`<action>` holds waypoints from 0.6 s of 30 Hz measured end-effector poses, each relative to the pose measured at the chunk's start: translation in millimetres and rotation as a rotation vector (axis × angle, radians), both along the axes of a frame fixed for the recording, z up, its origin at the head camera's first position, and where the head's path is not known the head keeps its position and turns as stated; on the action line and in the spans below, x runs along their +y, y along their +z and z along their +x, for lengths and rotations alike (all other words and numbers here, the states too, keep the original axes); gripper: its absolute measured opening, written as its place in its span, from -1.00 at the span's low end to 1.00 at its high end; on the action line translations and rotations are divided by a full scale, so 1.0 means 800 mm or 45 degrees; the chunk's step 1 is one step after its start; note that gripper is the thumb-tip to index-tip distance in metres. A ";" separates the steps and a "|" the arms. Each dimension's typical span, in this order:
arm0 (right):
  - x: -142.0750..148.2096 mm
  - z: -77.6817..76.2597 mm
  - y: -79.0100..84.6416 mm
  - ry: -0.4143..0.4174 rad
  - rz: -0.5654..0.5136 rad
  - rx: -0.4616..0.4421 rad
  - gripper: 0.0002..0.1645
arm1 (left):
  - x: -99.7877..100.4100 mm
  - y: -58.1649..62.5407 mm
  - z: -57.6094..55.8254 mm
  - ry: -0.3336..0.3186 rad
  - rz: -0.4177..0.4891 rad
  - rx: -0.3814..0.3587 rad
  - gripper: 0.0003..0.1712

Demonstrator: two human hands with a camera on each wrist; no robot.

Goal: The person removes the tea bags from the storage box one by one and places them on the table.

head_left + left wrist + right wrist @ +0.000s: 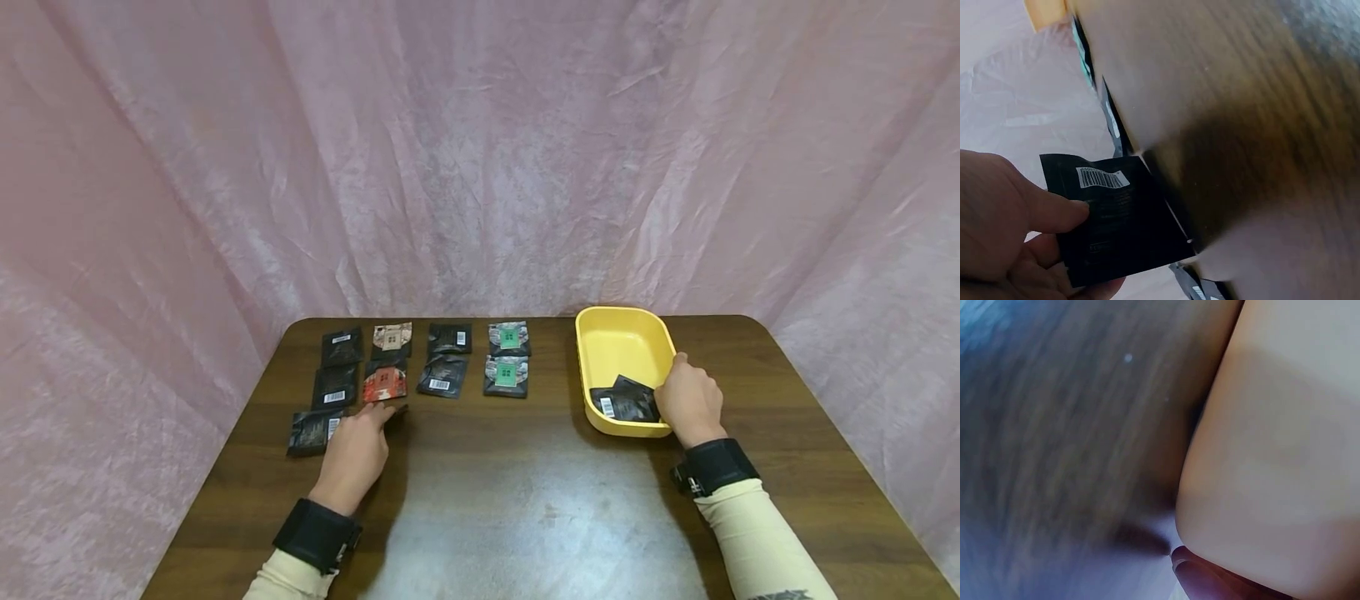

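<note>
My left hand [352, 458] pinches a black sachet [1125, 219] between thumb and fingers, its white barcode showing in the left wrist view. In the head view this sachet is mostly hidden by the hand, just in front of a red-labelled sachet [385, 382]. On the right, my right hand [692, 402] grips the side rim of a yellow plastic tub [622, 315]. Several black sachets [628, 403] lie in the tub's near end. The tub's pale wall [1272, 437] fills much of the right wrist view, with fingertips [1194, 572] against its lower edge.
Sachets lie in columns on the brown wooden table [480, 500]: black ones at the left [335, 386], a beige-labelled one [392, 339], black ones with barcodes [442, 375], and two green-labelled ones [507, 377]. A pink curtain [480, 167] hangs behind the table's far edge.
</note>
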State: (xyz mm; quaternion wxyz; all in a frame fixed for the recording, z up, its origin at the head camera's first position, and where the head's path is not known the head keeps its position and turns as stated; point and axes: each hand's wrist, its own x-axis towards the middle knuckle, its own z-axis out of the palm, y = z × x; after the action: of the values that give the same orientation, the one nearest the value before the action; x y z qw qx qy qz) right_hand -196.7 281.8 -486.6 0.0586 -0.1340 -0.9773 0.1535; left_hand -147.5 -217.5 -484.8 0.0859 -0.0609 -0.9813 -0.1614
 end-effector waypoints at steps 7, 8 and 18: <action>0.000 -0.001 -0.002 0.001 0.006 0.020 -0.27 | -0.002 -0.003 0.000 0.010 -0.036 -0.060 -0.52; 0.000 -0.001 -0.002 0.000 0.007 0.019 -0.27 | -0.003 -0.003 0.001 0.011 -0.046 -0.059 -0.52; -0.001 -0.001 -0.001 -0.014 -0.016 -0.019 -0.28 | -0.012 -0.016 0.002 -0.010 -0.045 -0.105 -0.55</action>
State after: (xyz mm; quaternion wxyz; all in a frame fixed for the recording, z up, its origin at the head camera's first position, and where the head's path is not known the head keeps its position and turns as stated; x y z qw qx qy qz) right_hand -197.5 281.2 -487.4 0.0511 -0.1407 -0.9760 0.1584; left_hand -145.6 -226.9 -497.4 0.0437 -0.0598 -0.9864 -0.1468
